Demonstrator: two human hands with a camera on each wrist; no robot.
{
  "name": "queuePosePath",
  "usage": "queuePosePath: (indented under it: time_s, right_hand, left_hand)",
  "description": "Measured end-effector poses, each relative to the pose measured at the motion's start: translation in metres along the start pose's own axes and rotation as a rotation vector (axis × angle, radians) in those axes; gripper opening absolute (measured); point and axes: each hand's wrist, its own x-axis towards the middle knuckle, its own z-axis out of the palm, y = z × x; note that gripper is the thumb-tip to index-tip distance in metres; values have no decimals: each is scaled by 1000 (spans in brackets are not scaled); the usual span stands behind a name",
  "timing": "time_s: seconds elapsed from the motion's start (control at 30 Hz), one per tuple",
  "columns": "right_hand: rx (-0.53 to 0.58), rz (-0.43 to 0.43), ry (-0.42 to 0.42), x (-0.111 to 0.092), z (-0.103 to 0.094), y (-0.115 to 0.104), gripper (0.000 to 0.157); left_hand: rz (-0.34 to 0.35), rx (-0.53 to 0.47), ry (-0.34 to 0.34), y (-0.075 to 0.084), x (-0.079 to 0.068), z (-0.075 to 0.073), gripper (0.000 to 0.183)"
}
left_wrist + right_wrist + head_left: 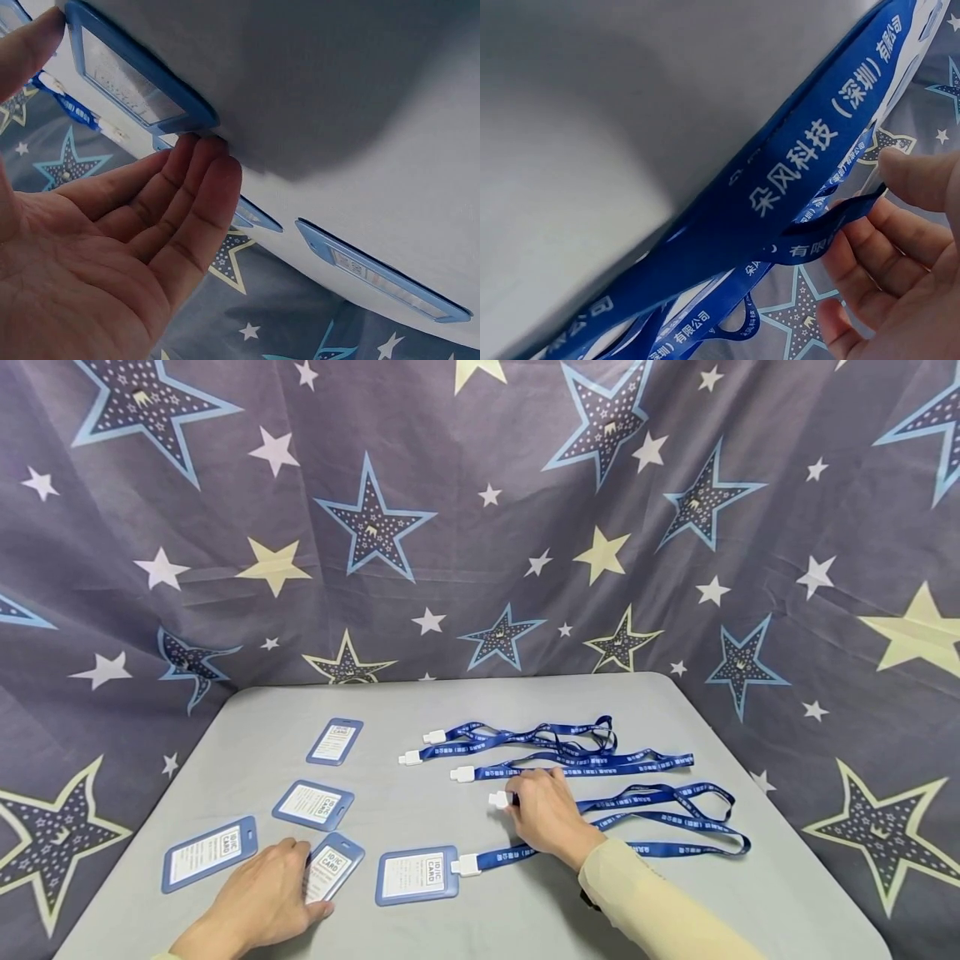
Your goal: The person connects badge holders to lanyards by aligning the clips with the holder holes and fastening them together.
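Observation:
At the front left, my left hand (262, 893) holds a blue ID card holder (335, 866) by its edges. The left wrist view shows the thumb at one end of this card holder (124, 71) and the fingertips at its other corner. My right hand (551, 814) pinches a blue lanyard (817, 244) just behind its white clip (498, 800). Below that hand, a second lanyard (504, 857) runs beneath the wrist, its white clip (466, 865) at the slotted end of another card holder (414, 897). White lettering runs along the straps.
Three more card holders lie on the left: one at the back (334, 742), one in the middle (313, 804), one at the far left (209, 853). Several lanyards (577, 771) stretch across the right of the grey table (420, 702). A star-patterned cloth (465, 485) hangs behind.

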Motion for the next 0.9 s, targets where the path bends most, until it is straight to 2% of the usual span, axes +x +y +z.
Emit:
queuePosePath:
  time_s: [0.5, 0.8, 0.9]
  right_hand:
    - [-5, -5, 8, -1, 1, 1, 16]
    - [-5, 0, 7, -2, 2, 1, 14]
    - [-5, 3, 4, -2, 3, 0, 14]
  left_hand:
    - [-24, -16, -60, -2, 2, -2, 74]
    - [-15, -41, 4, -2, 1, 0, 49]
    - [-1, -41, 21, -2, 1, 1, 46]
